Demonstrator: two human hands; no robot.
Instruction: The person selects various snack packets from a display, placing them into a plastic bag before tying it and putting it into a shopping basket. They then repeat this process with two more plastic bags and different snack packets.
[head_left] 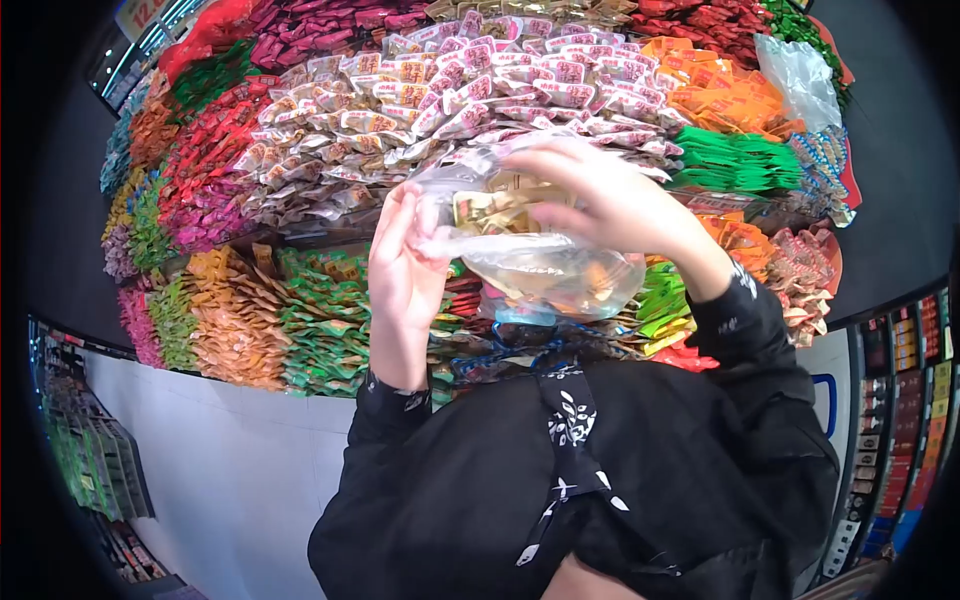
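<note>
your l hand (405, 270), left of centre, pinches the rim of a clear plastic bag (595, 275) btw thumb & fingertips. the bag hangs at centre, in front of your chest, mouth up, w/ gold-coloured packets (490, 208) showing in the opening. your r hand (605, 195) is over the bag's right side, fingers stretched out, thumb parted from them; it's blurred, so can't tell if it touches the packets. behind the bag: a big heap of white-&-pink packets (400, 100), w/ orange packets (710, 100) & bright green packets (740, 160) to its right. upper right, a crumpled clear bag (797, 80) lies on the display. lower left, nearer you: dark green packets (325, 325) beside tan-orange packets (230, 325).
</note>
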